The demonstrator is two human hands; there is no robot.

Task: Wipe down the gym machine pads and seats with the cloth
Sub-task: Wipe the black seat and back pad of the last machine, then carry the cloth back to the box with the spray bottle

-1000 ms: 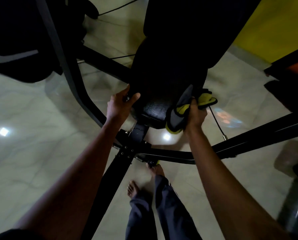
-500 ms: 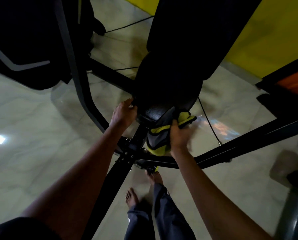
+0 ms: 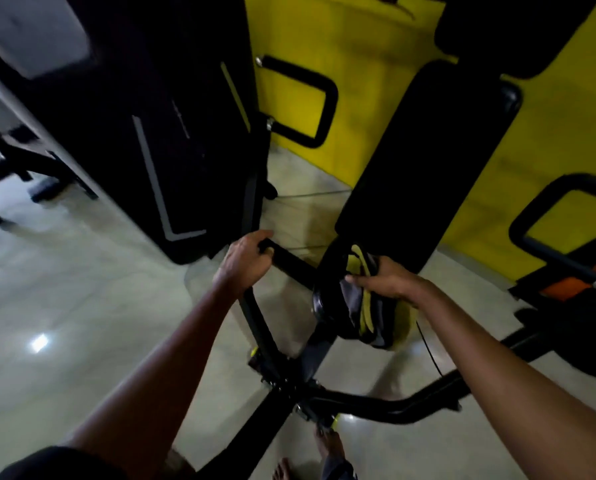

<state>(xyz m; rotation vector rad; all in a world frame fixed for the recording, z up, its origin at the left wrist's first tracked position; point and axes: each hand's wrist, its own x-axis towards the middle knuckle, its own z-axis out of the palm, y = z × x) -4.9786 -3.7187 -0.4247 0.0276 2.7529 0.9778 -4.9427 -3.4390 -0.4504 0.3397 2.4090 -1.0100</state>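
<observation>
A black gym machine stands in front of me, with a round black seat pad (image 3: 327, 299) low down and a long black back pad (image 3: 438, 161) rising behind it. My right hand (image 3: 386, 282) grips a grey and yellow cloth (image 3: 365, 306) that drapes over the right side of the seat pad. My left hand (image 3: 246, 263) is curled round a black frame bar (image 3: 289, 263) just left of the seat.
A black weight-stack housing (image 3: 172, 133) stands at the left. Black frame legs (image 3: 376, 403) cross the shiny tiled floor (image 3: 64, 306) below the seat, near my bare feet (image 3: 327, 445). A yellow wall (image 3: 549, 140) with black handles (image 3: 310, 98) lies behind. A thin cable (image 3: 428, 344) hangs right of the seat.
My view has tilted up, showing the back pad and wall. My left hand moved from the seat's edge to the frame bar. My right hand carried the cloth up onto the seat's right side.
</observation>
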